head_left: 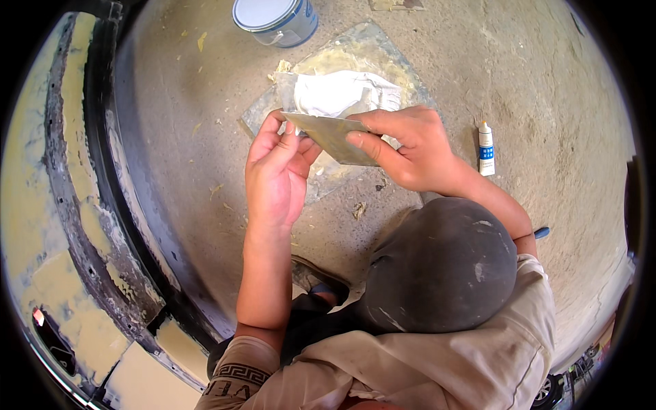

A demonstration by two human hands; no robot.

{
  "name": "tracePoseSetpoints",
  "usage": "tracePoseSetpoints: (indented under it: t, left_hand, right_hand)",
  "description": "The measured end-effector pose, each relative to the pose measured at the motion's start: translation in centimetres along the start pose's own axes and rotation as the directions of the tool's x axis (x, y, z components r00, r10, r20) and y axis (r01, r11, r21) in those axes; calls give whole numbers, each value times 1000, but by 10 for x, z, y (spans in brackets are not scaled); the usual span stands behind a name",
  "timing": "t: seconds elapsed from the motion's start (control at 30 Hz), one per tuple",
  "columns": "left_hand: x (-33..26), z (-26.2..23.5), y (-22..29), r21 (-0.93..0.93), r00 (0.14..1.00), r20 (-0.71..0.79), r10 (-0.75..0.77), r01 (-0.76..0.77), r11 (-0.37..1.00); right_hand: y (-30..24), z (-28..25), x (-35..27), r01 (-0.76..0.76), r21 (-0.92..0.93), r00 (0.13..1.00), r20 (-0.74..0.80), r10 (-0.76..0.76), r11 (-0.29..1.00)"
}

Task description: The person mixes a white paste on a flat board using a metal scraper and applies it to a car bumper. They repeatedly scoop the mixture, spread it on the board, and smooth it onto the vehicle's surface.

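Observation:
My right hand (413, 147) grips a flat grey-green putty scraper (335, 140) between thumb and fingers, holding it tilted above a mixing board. At the scraper's left corner, the thumb and fingertips of my left hand (277, 178) pinch its edge; the palm is turned partly up. White putty (324, 92) lies in a smooth heap beyond the scraper, partly covered by it and by my right hand. Under the putty is the square board (372, 44), turned cornerwise on the floor and stained with dried yellowish filler.
A lidded round tin (283, 31) stands beyond the board. To the right lies a white and blue tube (486, 150) on the concrete floor (547, 89). A filler-patched vehicle body panel (68, 225) runs along the left. My dark knee (441, 266) rises close below my right forearm.

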State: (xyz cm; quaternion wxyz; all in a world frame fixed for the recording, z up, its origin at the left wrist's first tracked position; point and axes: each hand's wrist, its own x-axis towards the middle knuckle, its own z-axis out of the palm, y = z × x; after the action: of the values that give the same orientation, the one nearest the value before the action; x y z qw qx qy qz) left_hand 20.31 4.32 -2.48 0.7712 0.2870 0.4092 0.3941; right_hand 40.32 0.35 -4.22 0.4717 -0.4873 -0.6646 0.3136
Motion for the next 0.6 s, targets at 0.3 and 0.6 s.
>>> tracePoseSetpoints:
  t: [0.3, 0.6]
  left_hand:
    - [2, 2, -1, -53, 999, -50, 16, -19, 998]
    - [1, -9, 9, -125, 983, -120, 141, -156, 980]
  right_hand:
    - [3, 3, -2, 118, 27, 993, 27, -119, 993]
    - [31, -11, -16, -232, 672, 856, -203, 476, 703]
